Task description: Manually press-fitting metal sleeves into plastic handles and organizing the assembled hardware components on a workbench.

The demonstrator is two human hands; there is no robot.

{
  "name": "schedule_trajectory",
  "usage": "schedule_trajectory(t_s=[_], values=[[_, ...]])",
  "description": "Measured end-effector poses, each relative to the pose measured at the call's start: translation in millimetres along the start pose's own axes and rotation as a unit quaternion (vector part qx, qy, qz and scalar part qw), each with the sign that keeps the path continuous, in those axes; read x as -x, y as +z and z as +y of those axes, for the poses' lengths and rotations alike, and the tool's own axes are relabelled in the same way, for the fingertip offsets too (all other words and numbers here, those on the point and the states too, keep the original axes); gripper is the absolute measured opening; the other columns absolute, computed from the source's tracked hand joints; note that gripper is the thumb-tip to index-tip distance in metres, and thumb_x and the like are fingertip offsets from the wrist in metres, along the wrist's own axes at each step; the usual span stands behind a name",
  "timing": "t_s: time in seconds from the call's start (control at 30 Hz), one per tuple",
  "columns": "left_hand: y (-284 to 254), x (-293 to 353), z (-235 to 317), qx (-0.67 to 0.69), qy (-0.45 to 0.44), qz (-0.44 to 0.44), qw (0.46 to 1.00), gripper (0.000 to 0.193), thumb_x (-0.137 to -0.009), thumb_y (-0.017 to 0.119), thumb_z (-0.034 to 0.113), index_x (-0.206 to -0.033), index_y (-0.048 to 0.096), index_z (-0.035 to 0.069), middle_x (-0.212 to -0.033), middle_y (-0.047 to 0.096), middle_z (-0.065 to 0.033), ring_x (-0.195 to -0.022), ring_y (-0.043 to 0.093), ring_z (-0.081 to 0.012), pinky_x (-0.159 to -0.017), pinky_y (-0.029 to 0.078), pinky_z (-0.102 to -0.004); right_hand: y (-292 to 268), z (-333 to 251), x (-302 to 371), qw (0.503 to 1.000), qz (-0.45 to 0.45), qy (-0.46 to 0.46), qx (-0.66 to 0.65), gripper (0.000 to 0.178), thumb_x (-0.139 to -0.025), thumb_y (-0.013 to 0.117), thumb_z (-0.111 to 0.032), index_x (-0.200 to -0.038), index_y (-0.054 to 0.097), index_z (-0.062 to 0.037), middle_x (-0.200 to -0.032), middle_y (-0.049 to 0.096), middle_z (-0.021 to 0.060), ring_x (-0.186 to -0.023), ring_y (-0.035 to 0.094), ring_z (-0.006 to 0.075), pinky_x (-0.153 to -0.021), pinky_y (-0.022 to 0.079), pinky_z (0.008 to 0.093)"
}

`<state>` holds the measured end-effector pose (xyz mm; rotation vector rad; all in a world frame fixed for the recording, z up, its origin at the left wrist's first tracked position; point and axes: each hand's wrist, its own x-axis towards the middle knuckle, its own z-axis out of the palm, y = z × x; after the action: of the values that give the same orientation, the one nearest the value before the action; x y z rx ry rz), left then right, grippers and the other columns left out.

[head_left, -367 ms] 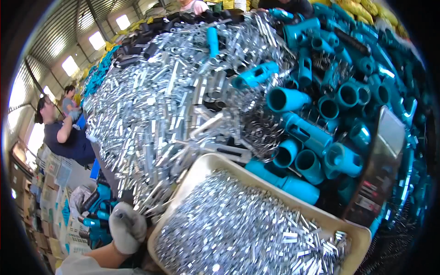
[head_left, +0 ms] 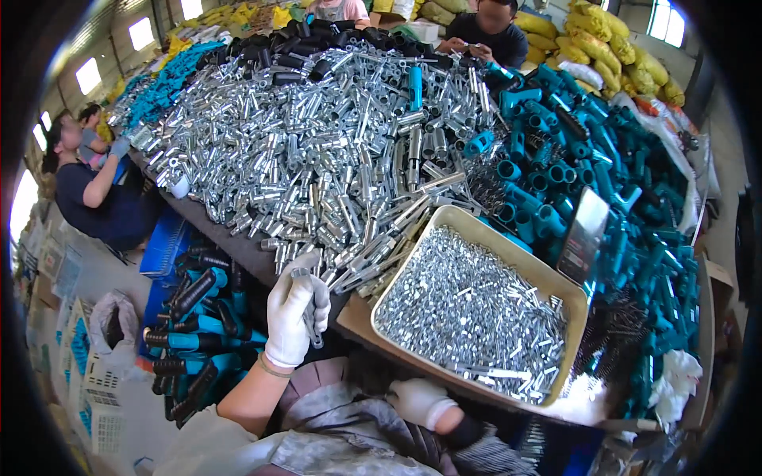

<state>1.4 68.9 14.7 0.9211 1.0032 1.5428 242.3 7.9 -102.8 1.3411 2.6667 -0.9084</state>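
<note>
My left hand [head_left: 290,313], in a white glove, is raised in front of the metal heap, closed around a slim silver metal part [head_left: 310,311] with a slot-like groove. The part stands nearly upright, its upper end between thumb and fingers. My right hand [head_left: 419,401], also gloved in white, is low over my lap, below the tray; its fingers are mostly hidden. To the right of the left hand sits a cream tray [head_left: 381,318] full of small shiny metal pins [head_left: 476,309]. Beyond lies a large heap of silver metal tubes and parts [head_left: 262,159].
Teal tool housings [head_left: 548,174] pile up on the right, with a flat, dark, glossy panel [head_left: 583,236] leaning by the tray. Teal-and-black tools [head_left: 194,317] fill a spot at lower left, near a blue crate [head_left: 165,246]. Other people [head_left: 91,186] sit around the heap.
The view has swung and pulled back, showing more of the table and my lap. My left hand is now higher with the metal part plainly visible, and my right hand has come into view.
</note>
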Motion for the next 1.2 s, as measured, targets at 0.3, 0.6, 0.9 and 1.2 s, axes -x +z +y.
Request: schedule_trajectory(t_s=[0.3,0.6,0.9,1.2], values=[[-24.2,59.8,7.4,0.011,-0.036,-0.001,0.999,0.054,-0.096,0.055,0.010,-0.147,0.041,0.006,-0.101,0.061,-0.0065,-0.074,0.057,-0.0076,-0.059,0.049,-0.0211,-234.2,-88.9,-9.2,0.871,0.489,-0.033,-0.004,0.017,-0.093,0.064,-0.015,-0.103,0.069,-0.0027,-0.086,0.069,0.0198,-0.081,0.069,0.0361,-0.068,0.054,0.0387],[-58.5,89.1,23.7,0.077,-0.081,-0.013,0.994,0.025,-0.104,0.051,0.027,-0.118,0.053,0.006,-0.078,0.054,-0.0025,-0.055,0.047,-0.0074,-0.046,0.038,-0.0213,-300.3,-20.8,-4.7,0.865,0.496,0.053,0.057,0.021,-0.090,0.064,-0.020,-0.101,0.073,-0.0037,-0.096,0.073,0.0146,-0.089,0.070,0.0313,-0.081,0.053,0.0352],[-36.0,100.2,11.5,0.035,-0.161,-0.203,0.965,0.021,-0.102,0.053,0.021,-0.112,0.055,0.002,-0.074,0.053,-0.0017,-0.057,0.043,-0.0059,-0.047,0.034,-0.0208,-290.5,31.4,3.9,0.881,0.403,0.140,0.203,0.017,-0.084,0.062,-0.023,-0.084,0.076,-0.0132,-0.092,0.073,0.0118,-0.088,0.069,0.0315,-0.082,0.052,0.0418],[-34.4,105.4,12.5,0.005,-0.179,-0.179,0.967,0.024,-0.102,0.055,0.026,-0.111,0.055,0.004,-0.076,0.054,-0.0020,-0.058,0.045,-0.0055,-0.048,0.035,-0.0200,-235.7,13.4,0.3,0.926,0.188,0.145,0.292,0.028,-0.071,0.075,-0.030,-0.096,0.077,-0.0177,-0.097,0.067,0.0165,-0.097,0.065,0.0360,-0.086,0.053,0.0450]])
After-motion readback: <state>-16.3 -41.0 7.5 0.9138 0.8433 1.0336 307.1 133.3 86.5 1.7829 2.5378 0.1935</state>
